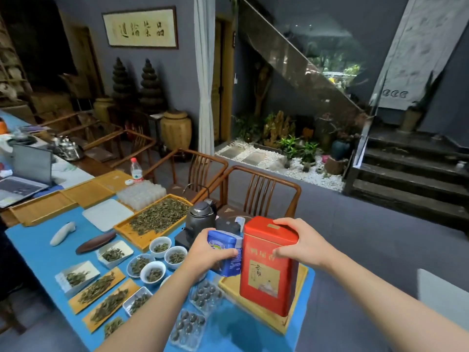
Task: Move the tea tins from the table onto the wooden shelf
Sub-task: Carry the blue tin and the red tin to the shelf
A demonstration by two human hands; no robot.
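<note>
Head view. Item: red tea tin (266, 270), tall, rectangular, upright over a bamboo tray (264, 313) at the near right corner of the blue-covered table (38, 255); whether it rests on the tray cannot be told. Right hand (302, 243) closed over its top edge. Item: blue tea tin (225, 252), smaller, tilted, touching the red one; left hand (208, 252) wrapped around it.

Progress, judged: both tins gripped, neither shelved; no wooden shelf clearly identifiable in view, so carrying and placing remain.

Clearance: table edge just right of the tray; open floor beyond. Left: tea cups (160, 260), a dark kettle (200, 219), wooden chairs (256, 191) close behind.
</note>
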